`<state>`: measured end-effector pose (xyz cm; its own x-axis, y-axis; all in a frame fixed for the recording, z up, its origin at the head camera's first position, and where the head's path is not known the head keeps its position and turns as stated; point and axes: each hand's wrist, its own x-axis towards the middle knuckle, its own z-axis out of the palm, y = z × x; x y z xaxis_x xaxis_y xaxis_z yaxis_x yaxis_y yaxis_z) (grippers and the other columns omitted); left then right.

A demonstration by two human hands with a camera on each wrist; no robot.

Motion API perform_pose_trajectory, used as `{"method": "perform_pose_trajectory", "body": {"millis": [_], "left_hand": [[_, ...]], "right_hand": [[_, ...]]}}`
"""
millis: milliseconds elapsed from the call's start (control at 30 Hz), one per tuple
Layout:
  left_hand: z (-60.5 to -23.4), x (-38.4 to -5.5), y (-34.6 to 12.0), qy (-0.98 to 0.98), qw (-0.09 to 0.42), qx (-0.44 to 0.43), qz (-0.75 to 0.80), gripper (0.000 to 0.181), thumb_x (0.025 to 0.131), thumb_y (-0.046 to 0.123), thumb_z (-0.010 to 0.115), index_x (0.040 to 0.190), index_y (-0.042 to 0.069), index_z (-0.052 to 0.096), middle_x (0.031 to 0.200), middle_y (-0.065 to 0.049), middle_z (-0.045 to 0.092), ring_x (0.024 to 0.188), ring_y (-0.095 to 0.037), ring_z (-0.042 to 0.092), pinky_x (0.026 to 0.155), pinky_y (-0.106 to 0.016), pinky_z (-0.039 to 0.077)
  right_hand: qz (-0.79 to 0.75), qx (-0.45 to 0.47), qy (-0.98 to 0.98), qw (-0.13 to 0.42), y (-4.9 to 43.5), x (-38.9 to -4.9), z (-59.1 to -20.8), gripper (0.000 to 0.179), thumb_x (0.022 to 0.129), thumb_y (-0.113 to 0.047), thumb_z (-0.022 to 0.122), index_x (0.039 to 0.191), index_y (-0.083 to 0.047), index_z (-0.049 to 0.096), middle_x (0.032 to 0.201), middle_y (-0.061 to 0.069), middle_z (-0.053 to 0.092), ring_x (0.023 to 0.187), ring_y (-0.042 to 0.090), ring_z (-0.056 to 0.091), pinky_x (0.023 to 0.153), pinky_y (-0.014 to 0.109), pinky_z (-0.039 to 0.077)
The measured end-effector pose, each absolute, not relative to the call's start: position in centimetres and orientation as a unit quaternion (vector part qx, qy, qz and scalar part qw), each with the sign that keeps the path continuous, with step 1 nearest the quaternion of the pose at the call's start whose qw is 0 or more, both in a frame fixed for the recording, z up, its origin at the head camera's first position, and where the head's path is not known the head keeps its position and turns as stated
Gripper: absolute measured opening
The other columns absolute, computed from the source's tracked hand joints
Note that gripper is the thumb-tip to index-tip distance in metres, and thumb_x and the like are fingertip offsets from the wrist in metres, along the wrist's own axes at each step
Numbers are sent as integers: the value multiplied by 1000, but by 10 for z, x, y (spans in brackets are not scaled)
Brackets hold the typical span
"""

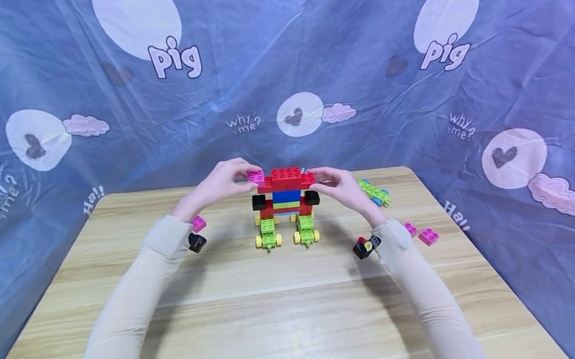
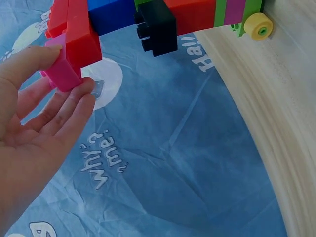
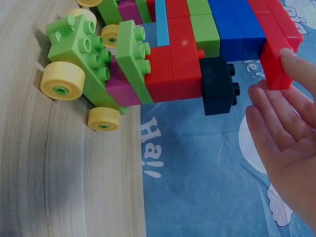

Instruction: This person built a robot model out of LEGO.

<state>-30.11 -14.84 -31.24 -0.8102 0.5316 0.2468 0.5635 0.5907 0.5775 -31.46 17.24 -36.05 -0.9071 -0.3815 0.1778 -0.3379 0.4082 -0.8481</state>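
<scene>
A built figure of toy building bricks stands on the table, with a blue middle (image 1: 287, 196), black bricks (image 1: 258, 202) at both sides and two green wheeled bases (image 1: 268, 236) with yellow wheels as feet. At its upper left, my left hand (image 1: 225, 180) pinches a pink brick (image 2: 64, 66) between thumb and fingers; that brick touches the end of the red row. Opposite, my right hand (image 1: 339, 186) pinches the red brick (image 3: 276, 64) at the right end of the row, thumb on one side and fingertips on the other.
A loose pink brick (image 1: 198, 224) lies left of the figure. To the right are a green base with blue wheels (image 1: 373, 192), partly behind the right hand, and two pink bricks (image 1: 428, 237). Blue printed cloth (image 1: 280, 64) hangs behind the table (image 1: 295, 311).
</scene>
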Motion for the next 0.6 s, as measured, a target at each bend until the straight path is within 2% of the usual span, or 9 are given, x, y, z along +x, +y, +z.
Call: {"method": "perform_pose_trajectory", "body": {"millis": [100,367,600], "left_hand": [[-315,-301,-150,-886,19,-302,-352,39,89,10,71,127,1,65,116,-16,66,105,-28,65,99,-45,55],[-320,-302,-156,-887,29,-290,-358,46,90,20,73,132,4,62,119,-15,68,106,-26,66,98,-42,56],[-320,-299,-162,-885,42,-279,-370,38,93,24,70,126,6,67,114,-13,73,103,-25,69,93,-42,56]], "right_hand": [[-502,-220,836,18,173,-314,-361,44,93,-21,70,134,-9,61,127,16,68,114,29,66,96,28,57],[-500,-218,838,19,173,-314,-362,44,93,-21,70,134,-10,61,126,16,68,115,29,66,97,31,56],[-488,-213,846,26,168,-303,-348,43,95,-13,67,136,-2,58,127,22,66,117,34,65,99,34,56]]}}
